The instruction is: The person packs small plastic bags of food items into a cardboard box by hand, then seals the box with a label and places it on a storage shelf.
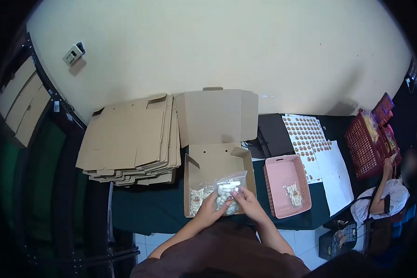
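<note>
Between my two hands is a clear plastic bag (228, 187) of white oblong pieces with a small round brown sticker on it. My left hand (211, 211) grips its lower left side, and my right hand (248, 204) grips the right side, thumb on the front. The bag is held over an open cardboard box (208, 162) whose lid stands up against the wall. Inside the box, at the front left, lies another such bag (198, 198). A third bag (293, 194) rests in the pink plastic basket (278, 185) to the right.
A tall stack of flattened cardboard boxes (125, 134) is at the left. Behind the basket are sticker sheets (306, 139) and a black bag (272, 134). Red baskets (358, 143) stand at the far right, where another person (384, 199) sits. Boxes sit on a rack (25, 102) at left.
</note>
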A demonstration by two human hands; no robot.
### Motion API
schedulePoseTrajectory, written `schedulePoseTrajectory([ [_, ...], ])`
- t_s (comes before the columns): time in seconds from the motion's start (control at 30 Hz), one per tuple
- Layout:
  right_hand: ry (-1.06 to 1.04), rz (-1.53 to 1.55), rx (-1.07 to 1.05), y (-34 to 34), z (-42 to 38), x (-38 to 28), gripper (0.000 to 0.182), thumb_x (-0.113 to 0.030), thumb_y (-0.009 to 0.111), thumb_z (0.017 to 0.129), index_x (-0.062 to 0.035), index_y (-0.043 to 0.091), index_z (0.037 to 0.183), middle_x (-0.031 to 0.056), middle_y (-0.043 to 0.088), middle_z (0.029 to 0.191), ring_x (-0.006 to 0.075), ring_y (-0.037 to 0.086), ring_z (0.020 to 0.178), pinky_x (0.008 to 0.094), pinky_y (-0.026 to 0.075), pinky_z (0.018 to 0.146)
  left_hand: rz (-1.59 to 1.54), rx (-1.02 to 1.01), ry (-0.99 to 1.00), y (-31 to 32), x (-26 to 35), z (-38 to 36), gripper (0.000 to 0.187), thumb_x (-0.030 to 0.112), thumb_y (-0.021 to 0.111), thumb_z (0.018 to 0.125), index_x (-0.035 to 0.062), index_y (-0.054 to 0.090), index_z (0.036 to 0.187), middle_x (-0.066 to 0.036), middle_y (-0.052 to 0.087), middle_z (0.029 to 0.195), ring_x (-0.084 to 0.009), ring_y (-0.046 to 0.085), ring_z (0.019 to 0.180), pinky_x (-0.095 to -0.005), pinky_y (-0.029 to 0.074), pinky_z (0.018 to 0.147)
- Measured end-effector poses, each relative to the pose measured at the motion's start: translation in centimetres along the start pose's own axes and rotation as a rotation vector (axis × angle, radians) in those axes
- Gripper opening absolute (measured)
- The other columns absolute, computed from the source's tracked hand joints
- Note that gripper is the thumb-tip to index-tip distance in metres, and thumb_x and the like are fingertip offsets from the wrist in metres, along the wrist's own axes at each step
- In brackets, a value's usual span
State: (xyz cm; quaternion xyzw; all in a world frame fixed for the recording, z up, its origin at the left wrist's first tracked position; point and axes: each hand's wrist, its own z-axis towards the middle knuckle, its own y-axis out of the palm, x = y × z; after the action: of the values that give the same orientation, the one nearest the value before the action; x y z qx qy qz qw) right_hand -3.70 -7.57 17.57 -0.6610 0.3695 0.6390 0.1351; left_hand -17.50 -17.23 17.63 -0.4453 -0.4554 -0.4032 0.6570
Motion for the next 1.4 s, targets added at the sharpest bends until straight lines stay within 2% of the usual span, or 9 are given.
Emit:
schedulePoseTrajectory([
  [0.3, 0.037, 0.025, -0.013, 1.4, -0.2, 0.4, 0.034, -0.014, 0.050, 0.092, 0.0036, 0.043, 0.120, 0.0084, 0.058, 0.107, 0.0122, 0.055, 0.096, 0.0257, 0.044, 0.083, -0.298, 0.154, -0.092, 0.4, -1.8, 0.1, 0.026, 0.015, 0.049, 0.092, -0.0034, 0.050, 0.111, -0.010, 0.060, 0.098, -0.0131, 0.054, 0.091, -0.0273, 0.043, 0.080],
  [0.43, 0.071, 0.076, 0.017, -0.3, 0.5, 2.1, 0.033, -0.014, 0.046, 0.094, 0.0042, 0.043, 0.122, 0.0089, 0.056, 0.109, 0.0125, 0.052, 0.102, 0.0259, 0.041, 0.087, -0.416, 0.109, -0.282, 0.1, -3.9, 0.0, 0.030, 0.018, 0.038, 0.095, -0.0016, 0.048, 0.115, -0.011, 0.058, 0.103, -0.0139, 0.053, 0.096, -0.0275, 0.041, 0.085],
  [0.53, 0.077, 0.069, 0.049, -0.7, 0.9, 2.4, 0.033, -0.014, 0.047, 0.093, 0.0051, 0.044, 0.121, 0.0105, 0.055, 0.111, 0.0134, 0.049, 0.106, 0.0264, 0.039, 0.090, -0.441, 0.004, -0.219, -0.3, -4.0, 0.0, 0.032, 0.017, 0.033, 0.096, -0.0017, 0.045, 0.118, -0.012, 0.057, 0.107, -0.0161, 0.052, 0.099, -0.0288, 0.040, 0.087],
  [0.7, 0.018, -0.098, 0.017, 0.1, 0.6, 1.0, 0.033, -0.015, 0.050, 0.093, 0.0054, 0.046, 0.118, 0.0098, 0.056, 0.109, 0.0134, 0.053, 0.099, 0.0263, 0.042, 0.087, -0.087, -0.058, -0.133, -0.1, -1.8, 0.8, 0.048, 0.015, 0.062, 0.082, -0.0009, 0.041, 0.122, -0.015, 0.055, 0.111, -0.0220, 0.053, 0.103, -0.0319, 0.040, 0.089],
  [0.97, 0.099, 0.163, 0.081, -0.4, 0.7, 1.2, 0.032, -0.013, 0.057, 0.088, 0.0037, 0.047, 0.114, 0.0078, 0.058, 0.102, 0.0115, 0.057, 0.091, 0.0237, 0.046, 0.078, -0.107, -0.047, -0.131, 0.7, -1.9, 0.9, 0.050, 0.013, 0.066, 0.078, 0.0010, 0.043, 0.121, -0.011, 0.057, 0.107, -0.0170, 0.054, 0.099, -0.0312, 0.043, 0.086],
  [1.03, -0.008, -0.084, 0.004, 0.0, 0.5, 0.5, 0.030, -0.019, 0.052, 0.092, 0.0029, 0.049, 0.111, 0.0066, 0.058, 0.101, 0.0096, 0.056, 0.089, 0.0226, 0.046, 0.075, -0.166, -0.008, -0.123, 0.8, -1.9, 0.7, 0.051, 0.013, 0.067, 0.078, 0.0011, 0.043, 0.121, -0.010, 0.057, 0.108, -0.0168, 0.054, 0.099, -0.0310, 0.043, 0.086],
  [1.23, 0.069, -0.007, 0.091, -0.8, 0.8, 2.4, 0.035, -0.029, 0.046, 0.095, 0.0023, 0.051, 0.109, 0.0044, 0.056, 0.100, 0.0081, 0.053, 0.088, 0.0243, 0.045, 0.077, -0.081, -0.092, -0.195, 0.6, -2.3, 0.9, 0.052, 0.014, 0.067, 0.078, 0.0011, 0.042, 0.122, -0.011, 0.055, 0.111, -0.0174, 0.052, 0.104, -0.0313, 0.040, 0.090],
  [1.33, 0.086, 0.009, 0.114, -1.5, 1.1, 2.4, 0.036, -0.027, 0.045, 0.094, 0.0017, 0.049, 0.115, 0.0067, 0.057, 0.104, 0.0111, 0.053, 0.096, 0.0261, 0.042, 0.085, 0.060, -0.113, -0.128, 0.8, -3.2, 0.4, 0.052, 0.016, 0.068, 0.078, 0.0008, 0.042, 0.121, -0.012, 0.055, 0.112, -0.0187, 0.052, 0.105, -0.0322, 0.039, 0.091],
  [1.4, 0.080, 0.061, 0.108, -1.7, 1.2, 2.6, 0.033, -0.023, 0.049, 0.093, 0.0015, 0.049, 0.116, 0.0069, 0.057, 0.105, 0.0110, 0.052, 0.098, 0.0257, 0.042, 0.085, 0.011, -0.124, -0.119, 1.0, -3.7, 0.3, 0.055, 0.022, 0.063, 0.082, -0.0026, 0.039, 0.124, -0.019, 0.055, 0.111, -0.0276, 0.053, 0.105, -0.0356, 0.040, 0.090],
])
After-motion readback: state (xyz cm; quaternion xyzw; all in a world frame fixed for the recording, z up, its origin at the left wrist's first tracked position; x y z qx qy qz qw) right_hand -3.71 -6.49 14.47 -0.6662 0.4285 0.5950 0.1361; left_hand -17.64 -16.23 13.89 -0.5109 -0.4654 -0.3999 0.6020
